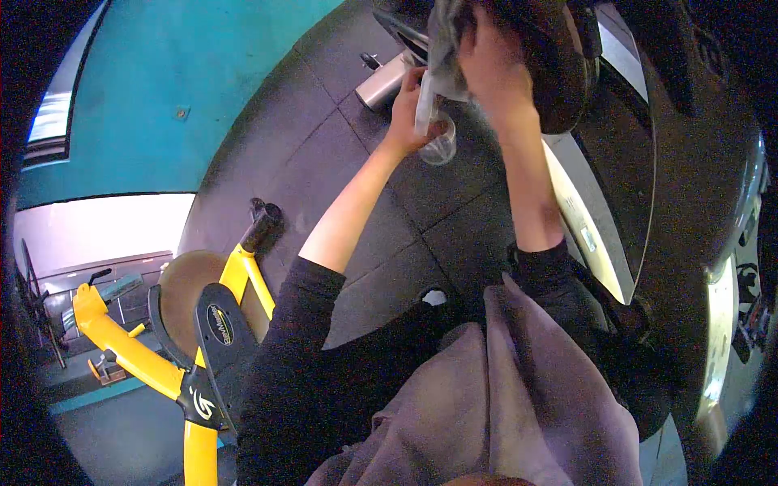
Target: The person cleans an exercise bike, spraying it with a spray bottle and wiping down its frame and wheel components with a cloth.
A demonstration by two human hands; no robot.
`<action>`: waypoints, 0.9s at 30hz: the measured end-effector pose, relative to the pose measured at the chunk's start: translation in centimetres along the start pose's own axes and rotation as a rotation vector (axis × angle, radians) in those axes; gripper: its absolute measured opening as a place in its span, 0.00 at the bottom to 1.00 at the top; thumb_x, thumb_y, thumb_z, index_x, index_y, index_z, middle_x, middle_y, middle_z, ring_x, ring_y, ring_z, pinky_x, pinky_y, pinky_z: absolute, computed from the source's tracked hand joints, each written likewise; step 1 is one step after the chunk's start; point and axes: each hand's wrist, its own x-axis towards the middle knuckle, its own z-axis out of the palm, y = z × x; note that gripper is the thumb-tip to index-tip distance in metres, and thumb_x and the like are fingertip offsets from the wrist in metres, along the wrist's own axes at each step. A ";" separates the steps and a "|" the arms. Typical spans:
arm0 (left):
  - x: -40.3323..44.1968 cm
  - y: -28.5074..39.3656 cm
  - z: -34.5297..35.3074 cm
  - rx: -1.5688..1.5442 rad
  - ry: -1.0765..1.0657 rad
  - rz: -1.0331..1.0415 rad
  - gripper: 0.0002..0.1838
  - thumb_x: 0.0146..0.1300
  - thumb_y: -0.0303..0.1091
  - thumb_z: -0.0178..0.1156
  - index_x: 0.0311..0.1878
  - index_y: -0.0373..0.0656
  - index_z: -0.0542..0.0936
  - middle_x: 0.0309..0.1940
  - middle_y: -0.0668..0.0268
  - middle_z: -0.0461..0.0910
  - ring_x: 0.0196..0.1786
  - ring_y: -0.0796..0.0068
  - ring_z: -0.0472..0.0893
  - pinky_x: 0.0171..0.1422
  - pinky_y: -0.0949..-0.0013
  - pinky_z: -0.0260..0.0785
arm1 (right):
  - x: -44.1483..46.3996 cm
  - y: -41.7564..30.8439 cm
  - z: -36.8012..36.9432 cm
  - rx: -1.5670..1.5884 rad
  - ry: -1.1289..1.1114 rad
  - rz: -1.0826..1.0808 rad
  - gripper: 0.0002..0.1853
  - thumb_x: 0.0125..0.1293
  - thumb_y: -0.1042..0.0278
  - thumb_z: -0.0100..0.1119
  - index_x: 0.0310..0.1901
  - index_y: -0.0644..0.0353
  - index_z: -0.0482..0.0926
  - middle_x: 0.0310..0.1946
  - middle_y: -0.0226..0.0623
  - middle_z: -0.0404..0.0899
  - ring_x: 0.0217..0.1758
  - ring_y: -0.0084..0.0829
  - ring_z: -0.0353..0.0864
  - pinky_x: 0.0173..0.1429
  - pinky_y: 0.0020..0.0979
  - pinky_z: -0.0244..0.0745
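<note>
My left hand (408, 120) is wrapped around a clear plastic bottle (440, 148), its see-through round base tilted down toward me. A pale, whitish strip runs along the bottle's side by my fingers; its upper end is hidden. Just to the right and higher up, my right hand (496, 71) is closed on a grey cloth (445, 44), which hangs down near the top of the bottle. The right fingers are partly blurred. Behind both hands is a silver cylindrical machine foot (382, 83), close to my left fingertips.
A yellow exercise bike frame (134, 356) with a round flywheel (193, 293) stands at left. Dark floor tiles (324, 154) lie below my arms. A teal wall panel (170, 89) is at upper left. Large dark machine bodywork (689, 170) curves along the right.
</note>
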 end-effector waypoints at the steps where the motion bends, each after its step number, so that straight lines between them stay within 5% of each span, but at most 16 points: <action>1: 0.1 0.7 0.1 0.035 0.037 0.088 0.42 0.41 0.65 0.65 0.53 0.40 0.77 0.58 0.51 0.69 0.63 0.48 0.65 0.68 0.54 0.56 | -0.5 -0.1 0.0 0.093 -0.022 -0.045 0.18 0.66 0.76 0.45 0.57 0.61 0.75 0.54 0.49 0.75 0.58 0.47 0.75 0.63 0.43 0.68; 3: 0.1 1.1 0.2 0.071 0.070 0.176 0.42 0.40 0.63 0.66 0.55 0.41 0.76 0.60 0.52 0.68 0.63 0.49 0.64 0.68 0.54 0.56 | -0.3 -0.4 -1.1 0.152 -0.029 -0.202 0.19 0.66 0.75 0.47 0.58 0.57 0.74 0.58 0.48 0.72 0.63 0.45 0.70 0.66 0.44 0.64; 6: -0.1 0.8 -0.2 0.108 0.008 0.008 0.42 0.37 0.59 0.66 0.57 0.43 0.75 0.63 0.55 0.68 0.64 0.48 0.64 0.69 0.54 0.56 | -0.9 -0.2 -1.8 0.173 -0.044 -0.399 0.24 0.63 0.72 0.54 0.62 0.48 0.73 0.64 0.48 0.67 0.69 0.40 0.64 0.71 0.42 0.58; 8: 0.2 0.3 -0.5 0.231 0.003 0.247 0.40 0.37 0.54 0.67 0.55 0.43 0.76 0.60 0.56 0.71 0.63 0.48 0.65 0.69 0.56 0.57 | -2.2 0.4 -1.0 0.378 0.052 -0.327 0.27 0.52 0.78 0.48 0.56 0.50 0.77 0.53 0.41 0.79 0.62 0.45 0.73 0.64 0.41 0.70; 11: 0.3 0.4 0.0 0.203 0.056 0.199 0.36 0.37 0.50 0.66 0.53 0.44 0.78 0.58 0.57 0.73 0.63 0.50 0.65 0.67 0.57 0.60 | -3.7 1.9 -1.0 0.461 -0.004 -0.144 0.26 0.47 0.81 0.45 0.48 0.52 0.82 0.54 0.35 0.79 0.63 0.45 0.72 0.67 0.41 0.65; 18: 0.2 0.6 0.3 0.037 0.014 0.110 0.35 0.36 0.46 0.67 0.52 0.44 0.79 0.57 0.61 0.74 0.62 0.53 0.67 0.67 0.57 0.60 | -3.8 1.4 -0.3 0.470 0.111 -0.161 0.25 0.47 0.77 0.44 0.47 0.55 0.82 0.55 0.38 0.78 0.65 0.46 0.70 0.70 0.39 0.61; 22: 0.1 1.6 0.1 0.137 0.026 0.148 0.33 0.40 0.52 0.65 0.51 0.44 0.79 0.56 0.60 0.75 0.61 0.50 0.67 0.68 0.55 0.59 | -3.5 -0.1 -1.0 0.461 0.131 -0.264 0.22 0.52 0.73 0.46 0.48 0.55 0.82 0.58 0.44 0.75 0.65 0.49 0.68 0.70 0.42 0.60; 24: 0.0 0.3 0.2 0.267 0.042 0.158 0.33 0.42 0.55 0.64 0.51 0.43 0.79 0.55 0.58 0.74 0.61 0.48 0.67 0.67 0.55 0.59 | -4.1 -0.2 -0.7 0.526 0.027 -0.042 0.18 0.55 0.66 0.52 0.48 0.56 0.82 0.61 0.46 0.72 0.65 0.51 0.69 0.71 0.45 0.59; 27: 0.5 -0.3 0.4 -0.308 0.071 -0.365 0.33 0.40 0.54 0.66 0.48 0.42 0.78 0.55 0.55 0.73 0.60 0.46 0.67 0.66 0.54 0.59 | -4.7 1.1 0.0 0.458 0.064 -0.111 0.18 0.56 0.57 0.56 0.47 0.53 0.82 0.62 0.45 0.69 0.64 0.50 0.68 0.67 0.44 0.62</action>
